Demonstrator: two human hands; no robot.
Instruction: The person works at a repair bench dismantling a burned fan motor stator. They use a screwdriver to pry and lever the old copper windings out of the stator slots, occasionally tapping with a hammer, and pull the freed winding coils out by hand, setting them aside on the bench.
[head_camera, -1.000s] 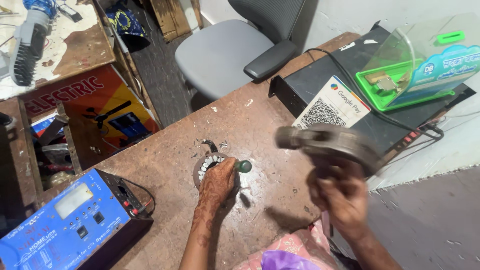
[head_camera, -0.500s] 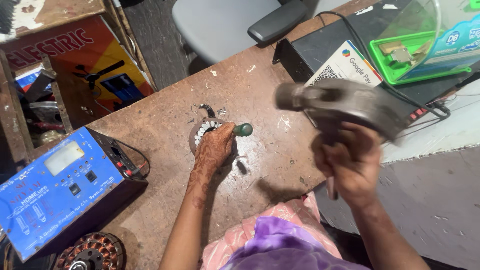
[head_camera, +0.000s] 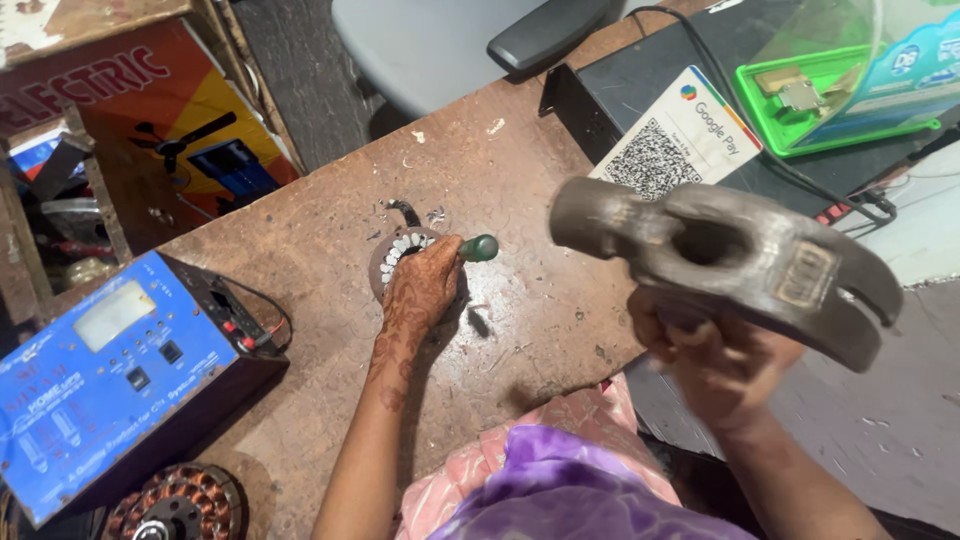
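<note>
My left hand (head_camera: 420, 290) rests on a round motor stator (head_camera: 395, 255) with white slot liners on the worn brown table (head_camera: 300, 240). It grips a green-handled tool (head_camera: 478, 248) whose handle end sticks out to the right. My right hand (head_camera: 715, 365) is raised close to the camera and grips a heavy steel claw hammer; the hammer head (head_camera: 725, 255) fills the right middle, above the table's right edge.
A blue metal tester box (head_camera: 110, 370) sits at the left, a copper-wound stator (head_camera: 180, 505) below it. A black case with a white code card (head_camera: 675, 135) and a green-and-clear plastic box (head_camera: 850, 70) lies at the top right. A grey chair (head_camera: 450, 40) stands behind the table.
The hammer has come up closer to the camera and looms larger. My left hand stays on the stator with the green-handled tool. The view has tilted downward.
</note>
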